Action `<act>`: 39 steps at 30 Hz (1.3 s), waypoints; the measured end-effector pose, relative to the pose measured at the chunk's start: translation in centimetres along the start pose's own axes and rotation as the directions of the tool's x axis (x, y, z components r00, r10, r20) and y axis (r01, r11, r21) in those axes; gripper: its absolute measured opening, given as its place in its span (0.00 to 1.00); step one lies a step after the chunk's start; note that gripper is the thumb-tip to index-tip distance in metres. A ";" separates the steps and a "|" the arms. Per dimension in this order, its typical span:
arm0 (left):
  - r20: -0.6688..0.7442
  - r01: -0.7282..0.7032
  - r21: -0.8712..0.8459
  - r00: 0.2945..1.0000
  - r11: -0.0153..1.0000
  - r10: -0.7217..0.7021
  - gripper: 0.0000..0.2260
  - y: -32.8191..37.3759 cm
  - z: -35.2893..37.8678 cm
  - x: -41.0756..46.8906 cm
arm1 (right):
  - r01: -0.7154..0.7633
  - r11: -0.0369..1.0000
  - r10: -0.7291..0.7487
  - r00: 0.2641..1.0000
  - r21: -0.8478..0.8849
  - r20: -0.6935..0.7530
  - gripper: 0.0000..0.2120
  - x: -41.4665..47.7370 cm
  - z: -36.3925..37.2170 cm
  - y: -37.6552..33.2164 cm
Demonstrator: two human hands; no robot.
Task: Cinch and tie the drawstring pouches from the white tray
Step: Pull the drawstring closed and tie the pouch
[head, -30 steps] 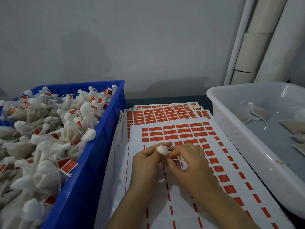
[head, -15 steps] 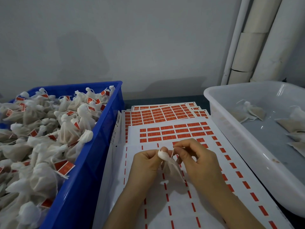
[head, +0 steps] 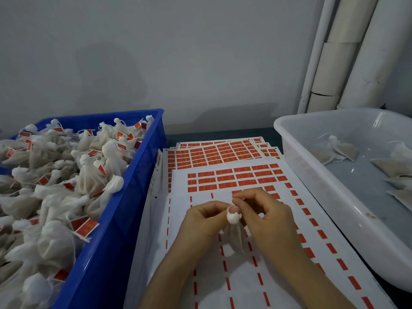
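Above the label sheets (head: 209, 286), between my two hands, hangs one small pouch (head: 234, 237) of thin white mesh, its mouth bunched into a crumpled knob and its limp body drooping below. My left hand (head: 204, 221) pinches that gathered neck between thumb and curled fingers. My right hand (head: 265, 217) meets it from the other side, thumb and forefinger pinched tight just over the knob, though I cannot make out the string itself. The sheets overlap, glossy white backing paper printed with rows of small red rectangular labels, many rows showing only narrow red slivers. At my left a blue plastic crate (head: 124, 219) is heaped with tied pouches (head: 89, 181), soft and lumpy, many carrying a red tag. At my right the white tray (head: 323, 190), smooth and translucent with rounded corners, holds a few flat loose pouches (head: 343, 150). A dark tabletop (head: 223, 133) shows behind the sheets, then a plain grey wall (head: 178, 63) and pale upright pipes (head: 356, 52) in the corner
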State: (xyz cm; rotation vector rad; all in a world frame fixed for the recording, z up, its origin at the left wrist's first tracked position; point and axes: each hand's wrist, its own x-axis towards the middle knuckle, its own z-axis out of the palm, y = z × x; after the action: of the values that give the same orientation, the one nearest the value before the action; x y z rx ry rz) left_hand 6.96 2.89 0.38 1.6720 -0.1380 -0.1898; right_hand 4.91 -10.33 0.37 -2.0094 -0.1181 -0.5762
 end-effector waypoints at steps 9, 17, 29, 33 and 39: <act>0.002 0.021 0.123 1.000 0.992 -0.021 0.06 -0.5 0.1 0.3 | -0.049 0.995 0.044 0.997 0.086 0.057 0.07 0.2 0.3 1.0; -0.088 0.047 0.182 0.996 0.982 -0.031 0.08 -1.0 0.3 0.4 | -0.190 0.976 0.173 0.972 0.106 0.157 0.06 0.4 0.6 1.5; -0.261 0.002 0.105 0.965 0.994 0.026 0.04 -0.8 0.3 0.5 | -0.237 0.966 0.205 0.948 0.108 0.244 0.07 0.3 1.2 1.8; -0.255 -0.005 0.085 0.967 0.996 0.026 0.03 -0.7 0.6 0.4 | -0.281 0.957 0.253 0.929 0.070 0.270 0.08 0.5 1.2 1.7; -0.206 -0.060 0.041 0.976 0.997 0.067 0.03 -0.2 0.7 0.1 | -0.350 0.926 0.280 0.888 0.142 0.366 0.07 0.7 0.5 1.2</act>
State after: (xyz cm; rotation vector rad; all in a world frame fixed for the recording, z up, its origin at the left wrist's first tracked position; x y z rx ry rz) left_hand 6.95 2.21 0.09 1.7081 -0.0377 0.0363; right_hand 6.08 -10.60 -0.44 -1.8568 -0.0512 -0.0016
